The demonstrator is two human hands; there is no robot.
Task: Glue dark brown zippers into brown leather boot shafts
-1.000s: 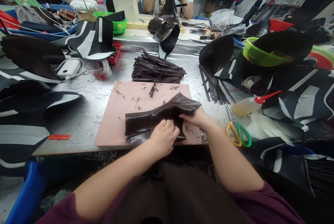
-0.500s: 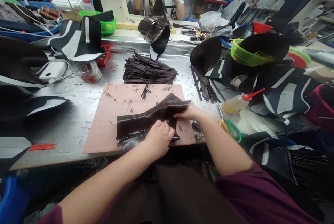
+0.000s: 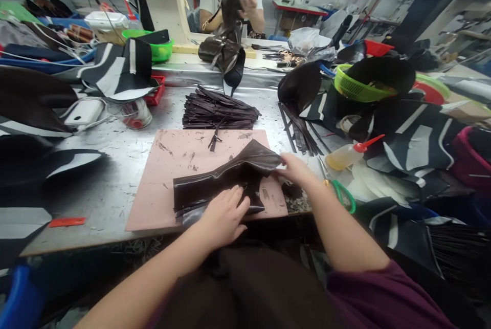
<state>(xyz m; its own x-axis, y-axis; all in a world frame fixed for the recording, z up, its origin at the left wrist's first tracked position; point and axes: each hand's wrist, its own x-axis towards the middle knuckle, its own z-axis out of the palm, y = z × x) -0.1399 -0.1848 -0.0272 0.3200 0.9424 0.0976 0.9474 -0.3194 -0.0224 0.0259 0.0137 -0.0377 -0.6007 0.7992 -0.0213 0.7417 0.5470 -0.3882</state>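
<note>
A dark brown leather boot upper [image 3: 210,180] lies sideways on a pinkish cutting board [image 3: 153,191]. My left hand [image 3: 224,216] rests on its near edge, fingers stretched out and slightly apart. At the right end, my right hand [image 3: 293,169] pinches the raised rim of the leather between thumb and fingers. Just beyond the upper lie a dark strap with a small buckle [image 3: 215,137] and a thick pile of dark leather strips [image 3: 220,109].
To the right are a glue bottle with a red nozzle [image 3: 347,156], green-handled scissors [image 3: 343,196] and a green basket [image 3: 360,86]. More boot pieces [image 3: 69,165] stand at the left. Across the table a co-worker's hand [image 3: 249,5] is at a sewing machine.
My left hand has opened from a closed grip and shifted slightly left and down. The upper's right end now stands folded differently in my right hand. The co-worker's hands have moved.
</note>
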